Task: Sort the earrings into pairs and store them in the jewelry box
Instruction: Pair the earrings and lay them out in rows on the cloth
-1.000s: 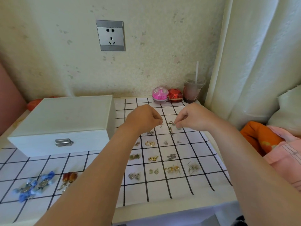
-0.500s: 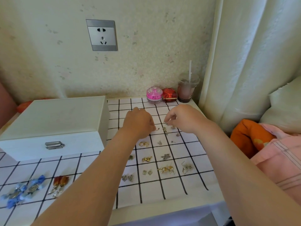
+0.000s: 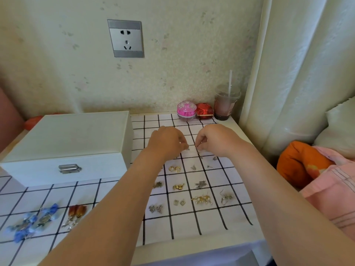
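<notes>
The fingers (image 3: 201, 145) of the right hand (image 3: 217, 140) are pinched shut on a small silver earring (image 3: 197, 151), which hangs just above the gridded cloth (image 3: 236, 214) at the far end of the table (image 3: 192, 250); its long axis is held roughly upright, the top caught in the pinch and the free end pointing down toward the cloth. The left hand (image 3: 166, 143) is curled close beside it, its fingertips closed near a tiny silver piece (image 3: 187, 149) — whether that piece is actually gripped cannot be told. A slip is the likely fault: the earring is thin and held only at its tip, so it could be dropped among the loose singles (image 3: 193, 167) nearby and a mismatch made. The sorted pairs (image 3: 201, 199) nearer the body could be scattered by a forearm dragged across them. The jewelry box (image 3: 65, 143) is seen closed, well to the left — nothing can be stored until it is opened.
</notes>
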A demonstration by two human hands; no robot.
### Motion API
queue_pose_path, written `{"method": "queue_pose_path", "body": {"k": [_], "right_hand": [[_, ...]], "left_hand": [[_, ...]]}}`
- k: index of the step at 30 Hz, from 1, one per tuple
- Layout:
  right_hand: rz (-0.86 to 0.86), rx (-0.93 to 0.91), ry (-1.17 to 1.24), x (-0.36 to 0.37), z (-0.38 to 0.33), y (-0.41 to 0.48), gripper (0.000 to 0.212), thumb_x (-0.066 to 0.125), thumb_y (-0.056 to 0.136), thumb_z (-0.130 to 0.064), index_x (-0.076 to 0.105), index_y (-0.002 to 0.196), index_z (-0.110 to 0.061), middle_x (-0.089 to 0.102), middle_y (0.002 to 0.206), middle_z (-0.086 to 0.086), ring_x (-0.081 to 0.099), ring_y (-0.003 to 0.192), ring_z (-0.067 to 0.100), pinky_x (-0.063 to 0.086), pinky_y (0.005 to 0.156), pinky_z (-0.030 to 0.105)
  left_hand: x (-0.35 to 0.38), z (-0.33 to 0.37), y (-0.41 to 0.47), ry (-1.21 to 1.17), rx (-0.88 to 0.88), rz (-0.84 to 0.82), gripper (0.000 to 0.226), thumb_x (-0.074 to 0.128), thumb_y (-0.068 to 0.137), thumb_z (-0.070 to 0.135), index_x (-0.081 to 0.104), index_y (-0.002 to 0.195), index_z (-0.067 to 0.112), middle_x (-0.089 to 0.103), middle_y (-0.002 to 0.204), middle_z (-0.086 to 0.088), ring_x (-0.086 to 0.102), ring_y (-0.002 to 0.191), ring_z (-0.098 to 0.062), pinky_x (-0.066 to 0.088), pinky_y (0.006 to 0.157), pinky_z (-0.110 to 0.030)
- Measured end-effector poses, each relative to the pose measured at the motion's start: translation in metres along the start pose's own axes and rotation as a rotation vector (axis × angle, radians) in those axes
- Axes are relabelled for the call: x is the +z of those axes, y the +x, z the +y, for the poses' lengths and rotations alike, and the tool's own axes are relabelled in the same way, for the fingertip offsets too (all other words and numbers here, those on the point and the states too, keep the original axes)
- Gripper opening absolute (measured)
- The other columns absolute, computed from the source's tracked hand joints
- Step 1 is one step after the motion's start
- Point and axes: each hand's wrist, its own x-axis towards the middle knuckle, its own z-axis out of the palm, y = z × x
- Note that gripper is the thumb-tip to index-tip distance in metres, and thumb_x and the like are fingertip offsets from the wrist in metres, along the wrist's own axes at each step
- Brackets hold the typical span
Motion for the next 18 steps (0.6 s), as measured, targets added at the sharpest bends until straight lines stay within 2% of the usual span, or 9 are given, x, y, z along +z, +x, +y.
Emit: {"method": "queue_pose_path", "body": {"k": [4,7,9,11,13,15,18], "right_hand": [[0.112,0.007,0.261,-0.007,0.002,-0.003,0.008,0.076,0.085,-0.023,0.076,0.083,-0.031,0.072,0.088,-0.014,0.066,0.086,0.006,0.054,0.082,0.031],[0.166,0.029,0.482,-0.009,0.0,-0.004,0.008,0.08,0.082,-0.019,0.079,0.087,-0.025,0.077,0.086,-0.009,0.07,0.084,0.005,0.056,0.083,0.024],[0.175,0.031,0.577,-0.009,-0.001,-0.004,0.011,0.081,0.081,-0.017,0.079,0.087,-0.026,0.077,0.085,-0.008,0.071,0.086,0.006,0.055,0.084,0.023],[0.181,0.039,0.675,-0.008,0.0,-0.003,0.014,0.081,0.081,-0.013,0.078,0.087,-0.026,0.077,0.088,-0.006,0.072,0.088,0.007,0.055,0.084,0.023],[0.182,0.049,0.741,-0.009,0.001,-0.003,0.014,0.08,0.082,-0.011,0.078,0.089,-0.024,0.076,0.087,-0.005,0.069,0.077,0.0,0.052,0.071,0.017],[0.179,0.054,0.775,-0.01,0.0,-0.003,0.013,0.078,0.084,-0.01,0.078,0.094,-0.018,0.074,0.08,-0.006,0.061,0.058,-0.007,0.043,0.055,0.01],[0.184,0.055,0.803,-0.011,-0.001,-0.003,0.013,0.076,0.086,-0.009,0.078,0.099,-0.013,0.067,0.069,-0.01,0.053,0.044,-0.008,0.037,0.046,0.007]], "left_hand": [[0.003,0.002,-0.002,0.035,0.044,-0.027,0.016,0.067,0.087,0.046,0.074,0.097,0.036,0.069,0.103,0.013,0.056,0.104,-0.016,0.043,0.09,-0.034],[-0.001,0.004,-0.001,-0.011,0.07,0.019,0.022,0.067,0.088,0.041,0.069,0.11,0.037,0.069,0.108,0.014,0.057,0.105,-0.013,0.044,0.094,-0.035],[-0.006,0.006,0.0,-0.205,0.077,0.025,0.026,0.068,0.089,0.032,0.068,0.115,0.034,0.07,0.106,0.014,0.061,0.1,-0.01,0.048,0.094,-0.034],[-0.012,0.01,-0.001,-0.496,0.062,-0.014,0.026,0.069,0.088,0.024,0.071,0.114,0.027,0.073,0.098,0.01,0.066,0.092,-0.009,0.052,0.086,-0.028],[-0.015,0.013,-0.003,-0.67,0.021,-0.049,0.025,0.072,0.086,0.021,0.073,0.112,0.022,0.076,0.091,0.006,0.068,0.084,-0.008,0.053,0.08,-0.024],[-0.016,0.012,-0.004,-0.748,-0.022,-0.046,0.023,0.076,0.083,0.021,0.075,0.106,0.02,0.076,0.087,0.003,0.066,0.073,-0.005,0.053,0.076,-0.022],[-0.017,0.01,-0.004,-0.794,-0.078,-0.022,0.009,0.079,0.081,0.019,0.077,0.089,0.023,0.072,0.075,0.009,0.057,0.061,-0.002,0.046,0.057,-0.012]]}}
